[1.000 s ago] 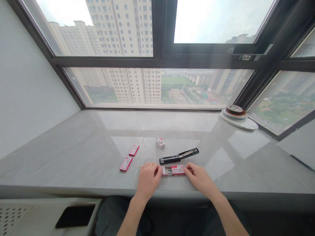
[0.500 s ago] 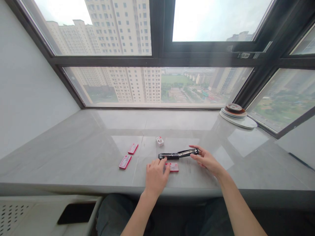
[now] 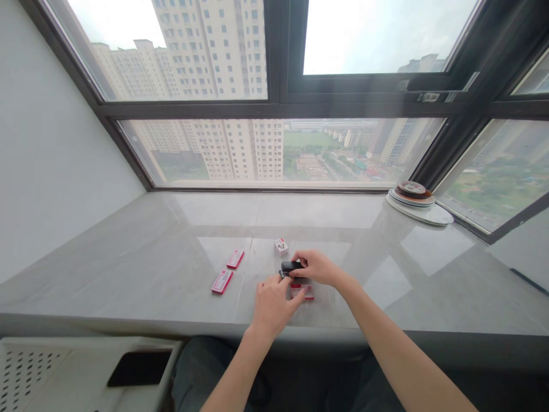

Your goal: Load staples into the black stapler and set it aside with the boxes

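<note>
A black stapler (image 3: 292, 266) lies on the pale stone sill, its top arm folded back over its base. My right hand (image 3: 316, 268) is closed around it from the right, thumb and fingers gripping the top arm and hiding its right part. At its left end, my left hand (image 3: 272, 300) has its fingertips pressed on the base. The left thumb reaches over a red and clear flat box (image 3: 307, 290), which sits just in front of the stapler. Behind it stands a small white box with red print (image 3: 281, 246).
Two flat red and white boxes, one farther back (image 3: 235, 258) and one nearer (image 3: 222, 281), lie to the left. A stack of round plates or mats (image 3: 418, 212) sits in the far right corner, by the window. A white perforated piece (image 3: 77, 366) is below the sill at left.
My right hand has moved left and swung the stapler's spread-open arm over onto the base. My left hand stays at the stapler's left end. The view has shifted slightly.
</note>
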`<action>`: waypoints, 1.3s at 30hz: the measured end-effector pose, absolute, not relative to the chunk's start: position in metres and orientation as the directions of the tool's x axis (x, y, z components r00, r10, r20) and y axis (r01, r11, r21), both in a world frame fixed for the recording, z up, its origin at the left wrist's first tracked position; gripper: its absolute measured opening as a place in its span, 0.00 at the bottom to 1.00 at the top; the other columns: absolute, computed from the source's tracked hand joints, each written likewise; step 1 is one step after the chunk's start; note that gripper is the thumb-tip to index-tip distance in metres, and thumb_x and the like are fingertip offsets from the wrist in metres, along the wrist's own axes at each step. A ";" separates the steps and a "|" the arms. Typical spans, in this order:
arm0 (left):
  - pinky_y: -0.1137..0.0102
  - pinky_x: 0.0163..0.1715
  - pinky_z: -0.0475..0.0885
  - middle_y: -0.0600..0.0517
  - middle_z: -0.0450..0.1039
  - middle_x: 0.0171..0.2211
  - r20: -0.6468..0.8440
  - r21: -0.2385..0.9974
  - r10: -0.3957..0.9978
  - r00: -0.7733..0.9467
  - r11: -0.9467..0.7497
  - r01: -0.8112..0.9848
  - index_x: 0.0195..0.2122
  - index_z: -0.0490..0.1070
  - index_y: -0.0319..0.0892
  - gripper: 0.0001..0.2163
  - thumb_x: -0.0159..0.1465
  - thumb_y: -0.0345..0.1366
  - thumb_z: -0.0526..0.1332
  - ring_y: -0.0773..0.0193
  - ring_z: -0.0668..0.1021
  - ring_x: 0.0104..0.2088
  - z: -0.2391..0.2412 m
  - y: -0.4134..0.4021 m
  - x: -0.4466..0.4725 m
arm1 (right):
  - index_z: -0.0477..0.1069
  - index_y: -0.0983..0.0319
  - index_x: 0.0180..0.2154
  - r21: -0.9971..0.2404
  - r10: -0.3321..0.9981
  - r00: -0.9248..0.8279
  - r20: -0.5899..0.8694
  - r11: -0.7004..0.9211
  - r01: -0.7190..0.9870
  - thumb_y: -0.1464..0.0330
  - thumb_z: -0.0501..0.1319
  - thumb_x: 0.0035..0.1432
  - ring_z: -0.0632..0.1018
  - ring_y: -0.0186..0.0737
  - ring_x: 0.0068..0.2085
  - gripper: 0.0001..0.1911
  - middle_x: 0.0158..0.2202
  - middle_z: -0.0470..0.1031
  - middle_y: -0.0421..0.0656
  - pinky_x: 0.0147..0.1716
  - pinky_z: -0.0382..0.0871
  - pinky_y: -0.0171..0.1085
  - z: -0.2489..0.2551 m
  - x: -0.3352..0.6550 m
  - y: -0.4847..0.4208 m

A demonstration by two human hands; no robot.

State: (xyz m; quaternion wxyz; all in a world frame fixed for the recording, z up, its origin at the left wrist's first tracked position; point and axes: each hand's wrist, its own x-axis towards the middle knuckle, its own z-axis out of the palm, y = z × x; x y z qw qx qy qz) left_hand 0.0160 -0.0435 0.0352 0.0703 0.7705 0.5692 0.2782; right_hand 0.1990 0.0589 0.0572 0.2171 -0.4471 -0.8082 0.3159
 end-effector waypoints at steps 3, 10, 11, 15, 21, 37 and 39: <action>0.58 0.44 0.66 0.49 0.74 0.42 0.348 0.387 0.872 0.345 -0.469 0.794 0.48 0.76 0.54 0.12 0.64 0.47 0.68 0.50 0.75 0.46 0.038 -0.046 0.020 | 0.76 0.61 0.37 -0.662 0.871 -0.485 0.077 0.408 0.628 0.56 0.69 0.54 0.64 0.31 0.26 0.16 0.22 0.62 0.31 0.28 0.49 0.33 0.056 0.198 0.059; 0.55 0.47 0.66 0.47 0.71 0.42 0.407 0.306 0.901 0.149 -0.288 0.907 0.39 0.76 0.49 0.04 0.65 0.40 0.66 0.49 0.72 0.47 0.031 -0.046 -0.026 | 0.75 0.60 0.39 -0.611 0.919 -0.378 0.109 0.362 0.704 0.53 0.67 0.56 0.63 0.32 0.26 0.18 0.23 0.61 0.31 0.29 0.50 0.33 0.049 0.221 0.057; 0.54 0.47 0.67 0.46 0.70 0.43 0.431 0.292 0.899 0.078 -0.220 0.931 0.39 0.76 0.49 0.04 0.64 0.41 0.67 0.47 0.71 0.48 0.031 -0.045 -0.041 | 0.76 0.60 0.39 -0.605 0.925 -0.364 0.107 0.351 0.714 0.53 0.67 0.56 0.64 0.32 0.27 0.18 0.23 0.61 0.32 0.29 0.51 0.33 0.049 0.224 0.056; 0.50 0.50 0.67 0.46 0.69 0.48 0.476 0.249 0.875 -0.088 -0.038 0.968 0.36 0.75 0.49 0.06 0.62 0.43 0.67 0.43 0.70 0.51 0.031 -0.036 -0.099 | 0.75 0.59 0.39 -0.590 0.943 -0.315 0.108 0.316 0.743 0.52 0.66 0.56 0.65 0.33 0.27 0.18 0.24 0.62 0.33 0.29 0.50 0.33 0.049 0.229 0.051; 0.49 0.60 0.65 0.47 0.65 0.61 0.459 0.330 0.888 -0.023 -0.147 0.932 0.36 0.70 0.47 0.08 0.62 0.43 0.66 0.45 0.66 0.61 0.019 -0.014 -0.140 | 0.76 0.59 0.40 -0.583 0.948 -0.299 0.110 0.305 0.753 0.53 0.66 0.56 0.65 0.34 0.27 0.17 0.24 0.62 0.33 0.29 0.51 0.34 0.050 0.227 0.050; 0.49 0.67 0.57 0.40 0.56 0.69 0.460 0.455 0.887 0.034 -0.268 0.849 0.75 0.40 0.45 0.33 0.73 0.41 0.54 0.47 0.58 0.70 -0.005 0.032 -0.033 | 0.73 0.59 0.24 -0.564 0.993 -0.087 0.074 0.114 0.818 0.45 0.55 0.63 0.65 0.36 0.23 0.28 0.19 0.65 0.40 0.25 0.49 0.36 0.047 0.234 0.021; 0.46 0.66 0.57 0.38 0.58 0.68 0.468 0.440 0.882 0.045 -0.277 0.854 0.75 0.43 0.45 0.31 0.73 0.42 0.54 0.44 0.59 0.69 -0.003 0.041 -0.010 | 0.71 0.60 0.24 -0.608 0.995 -0.013 0.099 0.071 0.791 0.44 0.53 0.64 0.66 0.37 0.23 0.30 0.18 0.64 0.40 0.25 0.50 0.36 0.039 0.232 0.018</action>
